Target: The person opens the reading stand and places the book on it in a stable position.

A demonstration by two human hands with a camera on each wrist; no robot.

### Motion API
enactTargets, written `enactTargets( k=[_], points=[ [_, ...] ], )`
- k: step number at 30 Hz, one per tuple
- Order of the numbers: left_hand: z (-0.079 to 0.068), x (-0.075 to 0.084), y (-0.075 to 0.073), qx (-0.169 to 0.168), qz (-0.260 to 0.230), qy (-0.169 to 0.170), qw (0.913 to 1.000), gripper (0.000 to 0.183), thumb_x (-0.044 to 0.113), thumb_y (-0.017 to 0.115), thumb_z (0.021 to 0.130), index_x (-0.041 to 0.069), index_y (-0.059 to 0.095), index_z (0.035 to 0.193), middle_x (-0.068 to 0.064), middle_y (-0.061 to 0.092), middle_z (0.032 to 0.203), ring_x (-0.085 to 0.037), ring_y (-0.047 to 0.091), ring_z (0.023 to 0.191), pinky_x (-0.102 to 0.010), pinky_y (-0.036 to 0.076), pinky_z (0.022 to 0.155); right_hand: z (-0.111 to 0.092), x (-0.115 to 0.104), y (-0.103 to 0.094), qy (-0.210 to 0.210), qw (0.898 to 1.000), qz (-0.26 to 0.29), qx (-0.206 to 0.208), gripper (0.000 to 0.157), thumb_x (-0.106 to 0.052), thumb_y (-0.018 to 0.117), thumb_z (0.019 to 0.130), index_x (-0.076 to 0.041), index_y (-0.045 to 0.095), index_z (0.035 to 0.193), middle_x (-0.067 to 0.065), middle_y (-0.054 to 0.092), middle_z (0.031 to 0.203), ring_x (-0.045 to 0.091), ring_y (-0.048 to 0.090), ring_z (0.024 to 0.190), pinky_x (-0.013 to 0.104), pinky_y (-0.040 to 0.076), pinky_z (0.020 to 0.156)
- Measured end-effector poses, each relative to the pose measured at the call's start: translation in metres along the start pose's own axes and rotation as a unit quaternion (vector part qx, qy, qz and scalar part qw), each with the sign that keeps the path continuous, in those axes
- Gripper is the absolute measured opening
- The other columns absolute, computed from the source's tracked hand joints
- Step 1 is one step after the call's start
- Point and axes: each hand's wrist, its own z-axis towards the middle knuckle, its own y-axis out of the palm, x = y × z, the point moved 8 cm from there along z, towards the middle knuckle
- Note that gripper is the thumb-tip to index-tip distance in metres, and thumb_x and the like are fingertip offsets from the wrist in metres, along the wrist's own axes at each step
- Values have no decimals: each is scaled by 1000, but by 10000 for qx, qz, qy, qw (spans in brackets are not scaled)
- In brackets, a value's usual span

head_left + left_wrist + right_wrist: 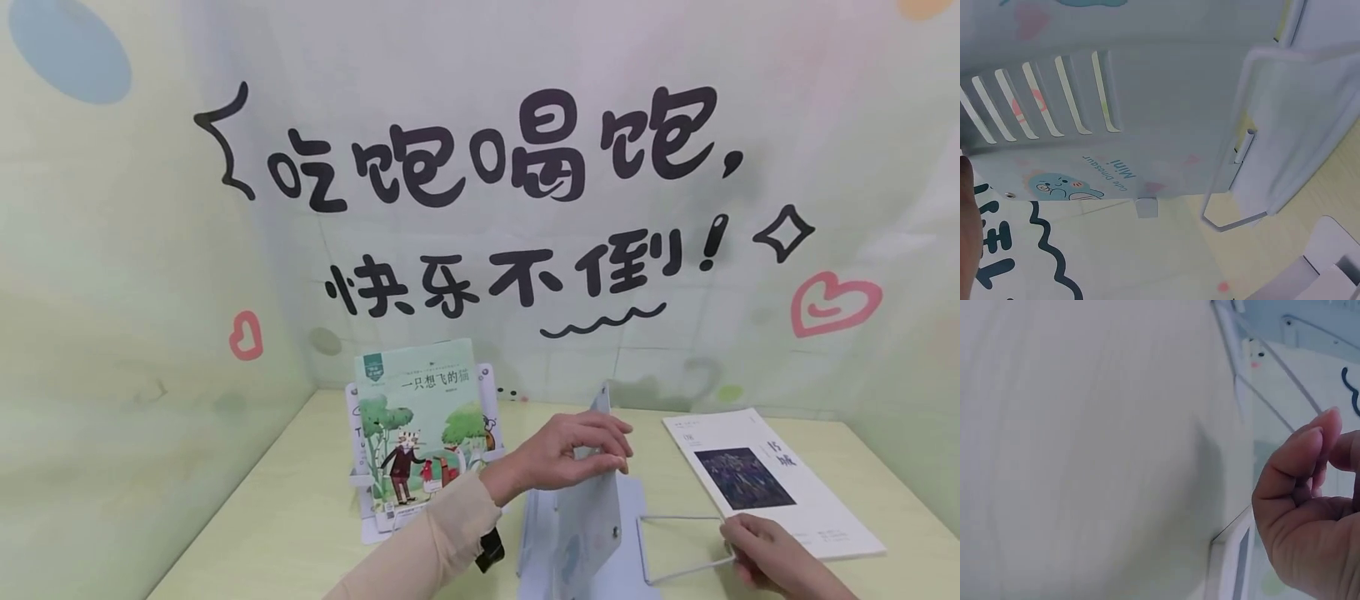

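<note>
My left hand (573, 450) grips the upper edge of the raised panel (588, 517) of a white book stand, its fingers over the far side. In the left wrist view that panel (1179, 106) has a row of slots and a blue dinosaur print; the thumb (967, 231) shows at the left edge. The panel stands steeply above the stand's flat base (633, 500). My right hand (776, 554) pinches the end of the stand's wire support (678, 517), which sticks out to the right. In the right wrist view the fingertips (1310, 447) close around the wire.
At the left, a green picture book (420, 417) leans upright on a second white stand (489, 387). A white book with a dark picture (825, 512) lies flat at the right on the pale yellow table (262, 517). A printed backdrop (450, 67) rises behind.
</note>
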Motion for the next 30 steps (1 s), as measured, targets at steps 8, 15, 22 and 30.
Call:
enactTargets(
  k=[8,15,22,30],
  points=[
    [-3,0,1,9,-224,-124,9997,12,5,58,91,6,69,87,-7,68,103,-12,53,121,-21,41,100,3,-42,31,-1238,9623,1904,-1495,25,-20,29,104,-13,53,105,-1,57,98,7,61,85,24,53,79],
    [-3,1,-1,87,-256,-44,9996,12,4,58,90,7,69,86,-7,68,102,-13,53,121,-21,41,100,4,-52,51,-2034,9407,1756,-2069,37,-14,24,105,-7,58,118,-7,60,100,3,60,88,21,52,77],
    [-3,1,0,61,-287,-85,9995,12,5,58,91,7,69,87,-6,68,103,-13,53,121,-21,41,100,5,-36,75,-1775,9483,865,-2483,27,-2,44,97,23,46,105,-4,65,87,1,60,76,15,50,66],
    [-2,0,0,44,-309,-195,9993,12,6,58,91,7,69,86,-6,68,103,-12,52,122,-21,41,100,13,-36,80,-1689,9633,319,-2060,24,-8,52,95,15,58,96,-2,67,82,1,61,69,16,50,60]
  ],
)
